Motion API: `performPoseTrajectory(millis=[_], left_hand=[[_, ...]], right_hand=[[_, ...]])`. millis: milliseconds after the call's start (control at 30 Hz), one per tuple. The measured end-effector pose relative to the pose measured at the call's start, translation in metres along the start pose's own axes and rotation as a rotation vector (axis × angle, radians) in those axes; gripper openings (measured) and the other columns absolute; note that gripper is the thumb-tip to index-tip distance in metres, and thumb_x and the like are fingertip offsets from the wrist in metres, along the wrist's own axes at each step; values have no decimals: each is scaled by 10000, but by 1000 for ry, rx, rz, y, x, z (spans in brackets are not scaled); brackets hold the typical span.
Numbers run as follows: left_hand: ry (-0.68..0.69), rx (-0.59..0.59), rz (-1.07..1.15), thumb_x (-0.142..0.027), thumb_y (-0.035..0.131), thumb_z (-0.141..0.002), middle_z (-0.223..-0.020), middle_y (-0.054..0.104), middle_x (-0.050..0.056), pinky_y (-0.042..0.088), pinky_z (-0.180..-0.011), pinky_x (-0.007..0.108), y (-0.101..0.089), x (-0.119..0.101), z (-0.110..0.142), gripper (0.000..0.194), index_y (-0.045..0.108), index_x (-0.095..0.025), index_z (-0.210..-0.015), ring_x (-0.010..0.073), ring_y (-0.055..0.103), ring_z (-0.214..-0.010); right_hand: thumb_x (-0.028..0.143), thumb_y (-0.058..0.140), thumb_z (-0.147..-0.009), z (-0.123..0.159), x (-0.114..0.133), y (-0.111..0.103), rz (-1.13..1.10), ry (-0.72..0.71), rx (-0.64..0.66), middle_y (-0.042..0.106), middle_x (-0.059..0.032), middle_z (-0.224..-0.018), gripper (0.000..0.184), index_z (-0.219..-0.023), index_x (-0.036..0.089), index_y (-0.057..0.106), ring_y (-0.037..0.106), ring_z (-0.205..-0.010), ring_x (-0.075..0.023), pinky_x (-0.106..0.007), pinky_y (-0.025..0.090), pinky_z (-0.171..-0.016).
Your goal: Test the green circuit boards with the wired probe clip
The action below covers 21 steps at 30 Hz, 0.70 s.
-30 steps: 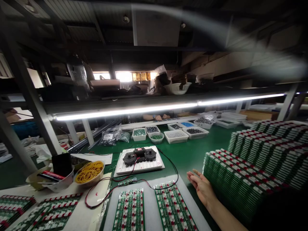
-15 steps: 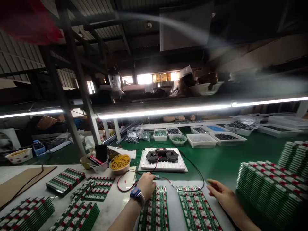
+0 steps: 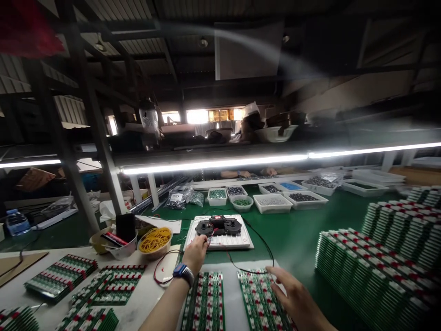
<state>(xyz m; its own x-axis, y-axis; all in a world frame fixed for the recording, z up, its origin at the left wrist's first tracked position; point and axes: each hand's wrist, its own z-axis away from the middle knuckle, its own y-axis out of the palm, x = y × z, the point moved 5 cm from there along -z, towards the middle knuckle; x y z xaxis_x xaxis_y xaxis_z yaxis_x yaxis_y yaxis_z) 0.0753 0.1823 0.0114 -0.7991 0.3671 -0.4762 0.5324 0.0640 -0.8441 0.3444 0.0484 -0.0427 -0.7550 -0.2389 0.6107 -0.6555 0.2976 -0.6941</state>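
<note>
Green circuit-board panels (image 3: 203, 303) lie side by side below you on a pale sheet (image 3: 231, 294), flat and ridged with rows of red and white parts. Your right hand (image 3: 296, 294) is open, fingers spread, at the lower edge of the right panel; contact is hard to tell. Your left hand (image 3: 196, 255) reaches past the left panel to the front edge of a white plastic jig (image 3: 217, 239), fingers loosely curled by a thin red-and-black wire (image 3: 248, 259). Cannot tell if they pinch it. A blue-faced smartwatch (image 3: 184, 272) sits on that wrist. A black twin-wheel unit (image 3: 217, 226) sits on the jig. Left on the table (image 3: 303, 248), a bowl of yellow rubber bands (image 3: 155, 240) sits beside more stacked panels (image 3: 62, 278). Right, tall rows of upright boards (image 3: 372, 276) crowd the green mat. Beyond, white plastic trays of small parts (image 3: 272, 203) line the far side, and a co-worker's hands (image 3: 237, 174) show under a bright fluorescent tube (image 3: 213, 164).
</note>
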Motion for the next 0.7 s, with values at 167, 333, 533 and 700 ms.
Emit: performPoseTrajectory(millis=[167, 333, 533, 700], left_hand=[[206, 153, 247, -269, 403, -954, -957, 645, 38, 496, -681, 228, 0, -66, 1, 237, 564, -189, -1108, 140, 621, -751], [298, 286, 273, -61, 618, -705, -1012, 644, 44, 486, -800, 255, 22, -91, 25, 338, 691, -202, -1004, 185, 616, -879], [258, 238, 250, -38, 530, -722, -1057, 681, 46, 459, -894, 320, 60, -104, 38, 447, 655, -222, -1109, 227, 616, -972], [202, 199, 314, -102, 575, -746, -1016, 708, 22, 491, -833, 253, 83, -118, 28, 335, 654, -199, -1057, 175, 636, -924]], right_hand=[[246, 445, -821, -31, 23, 12, -81, -68, 15, 598, -110, -1280, 546, -1361, 173, 476, 677, -901, -204, -334, 568, -789], [213, 389, -846, -45, -10, -15, 58, -16, -92, 628, -138, -1213, 385, -1110, 153, 663, 565, -1167, -266, -442, 432, -1032], [188, 419, -832, -30, 0, -21, 69, -112, -30, 632, -104, -1218, 435, -1221, 195, 616, 547, -1181, -266, -441, 444, -1007], [211, 459, -838, -36, 9, -9, -66, -164, 47, 695, -65, -1101, 346, -1110, 233, 671, 631, -1045, -244, -441, 459, -975]])
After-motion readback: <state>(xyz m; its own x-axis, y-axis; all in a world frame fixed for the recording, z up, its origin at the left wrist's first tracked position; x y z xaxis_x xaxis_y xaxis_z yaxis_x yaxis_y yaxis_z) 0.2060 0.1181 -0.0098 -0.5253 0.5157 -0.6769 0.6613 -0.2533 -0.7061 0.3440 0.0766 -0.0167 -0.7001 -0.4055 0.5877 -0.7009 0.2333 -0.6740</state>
